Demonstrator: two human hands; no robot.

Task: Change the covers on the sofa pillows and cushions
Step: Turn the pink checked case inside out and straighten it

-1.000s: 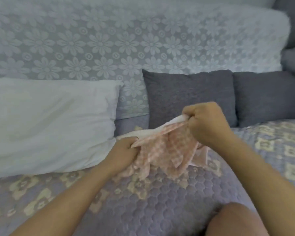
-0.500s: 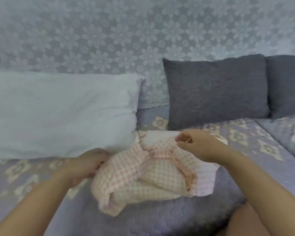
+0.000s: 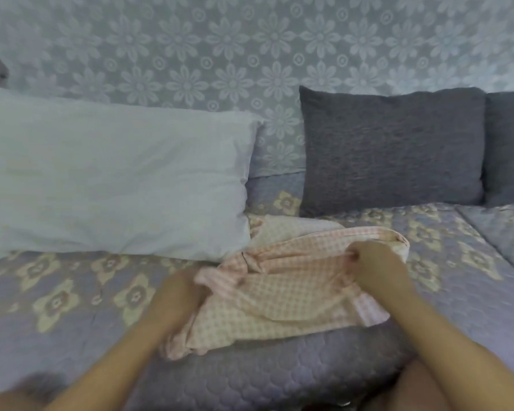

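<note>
A pink-and-white checked pillow cover (image 3: 282, 295) lies crumpled on the quilted sofa seat (image 3: 80, 318) in front of me. My right hand (image 3: 377, 268) pinches a fold of it near its upper right edge. My left hand (image 3: 178, 295) grips its left edge, with the fingers partly hidden in the cloth. A bare white pillow (image 3: 110, 185) leans against the sofa back at the left, close to the cover's far corner.
Two dark grey cushions (image 3: 389, 149) (image 3: 511, 146) stand against the flower-patterned sofa back (image 3: 220, 54) at the right. A seam between seat sections runs at the far right (image 3: 493, 247). My knee (image 3: 422, 390) shows at the bottom right.
The cover has come down from being held bunched in the air and now lies spread on the seat. Both hands have shifted along its edges; the view has tilted lower.
</note>
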